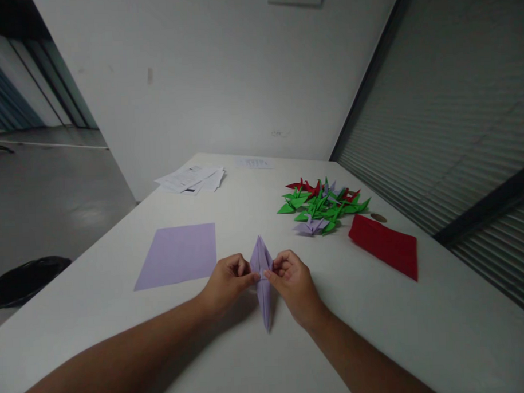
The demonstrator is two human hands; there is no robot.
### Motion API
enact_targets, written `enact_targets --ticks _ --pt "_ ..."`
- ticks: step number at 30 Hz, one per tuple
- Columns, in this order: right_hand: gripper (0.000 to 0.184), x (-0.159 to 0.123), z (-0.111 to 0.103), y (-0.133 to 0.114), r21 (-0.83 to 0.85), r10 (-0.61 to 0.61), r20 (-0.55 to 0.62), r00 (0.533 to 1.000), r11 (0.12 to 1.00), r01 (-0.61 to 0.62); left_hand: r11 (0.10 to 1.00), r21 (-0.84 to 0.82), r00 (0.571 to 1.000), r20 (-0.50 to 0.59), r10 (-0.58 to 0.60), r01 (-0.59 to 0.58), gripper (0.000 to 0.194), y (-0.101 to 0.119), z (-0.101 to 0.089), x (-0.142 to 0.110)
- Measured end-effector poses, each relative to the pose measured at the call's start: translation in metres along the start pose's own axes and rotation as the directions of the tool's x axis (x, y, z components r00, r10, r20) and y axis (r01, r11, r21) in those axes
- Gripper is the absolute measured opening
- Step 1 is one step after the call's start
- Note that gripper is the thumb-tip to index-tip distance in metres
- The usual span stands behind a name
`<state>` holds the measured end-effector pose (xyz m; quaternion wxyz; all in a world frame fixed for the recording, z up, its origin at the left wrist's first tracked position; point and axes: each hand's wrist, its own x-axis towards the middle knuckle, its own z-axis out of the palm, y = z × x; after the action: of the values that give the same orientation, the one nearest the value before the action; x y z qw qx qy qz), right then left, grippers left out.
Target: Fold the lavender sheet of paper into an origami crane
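Between my two hands is a piece of lilac origami paper (264, 302), folded into a long, narrow diamond with a point at each end. My left hand (233, 278) pinches its left edge near the middle, thumb on top. On the opposite edge my right hand (294, 281) grips it the same way, fingers curled beneath the thumb. A flat lilac square sheet (178, 254) lies on the table to the left of my hands. Beyond my right hand sits a pile of folded paper cranes (318, 206), mostly green, with some red and lilac ones.
Red paper (386, 244) lies at the right, with a small round brownish object (378, 217) behind it. Printed sheets (192, 179) are stacked at the far left of the white table (245, 203). Window blinds (435, 127) border the right side. A black bin (28, 279) stands left of the table.
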<state>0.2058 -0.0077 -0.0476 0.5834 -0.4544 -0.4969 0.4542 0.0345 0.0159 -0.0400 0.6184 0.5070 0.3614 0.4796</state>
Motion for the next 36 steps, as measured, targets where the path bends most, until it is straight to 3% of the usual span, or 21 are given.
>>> enact_targets --ticks 8,14,23,36 --pt "0.038 0.0004 -0.0001 -0.0042 -0.039 -0.002 0.02 1.0 0.999 0.003 1.0 0.026 1.0 0.014 0.011 -0.012 0.056 -0.0002 -0.0015 0.0011" --pt "0.052 0.0021 -0.0015 0.0044 0.027 0.109 0.066 0.992 0.993 -0.111 1.0 0.017 1.0 -0.011 0.004 -0.004 0.054 -0.0021 -0.0026 0.0029" --pt "0.041 0.001 -0.0032 -0.0032 -0.076 0.095 0.152 0.984 0.994 -0.085 0.998 -0.033 0.998 -0.022 -0.058 0.057 0.05 -0.0047 -0.0032 0.0016" --pt "0.043 -0.0046 -0.0024 -0.0035 -0.098 0.21 0.331 0.92 0.977 -0.188 0.983 -0.159 0.995 -0.029 -0.099 0.093 0.061 0.0041 -0.0074 0.0037"
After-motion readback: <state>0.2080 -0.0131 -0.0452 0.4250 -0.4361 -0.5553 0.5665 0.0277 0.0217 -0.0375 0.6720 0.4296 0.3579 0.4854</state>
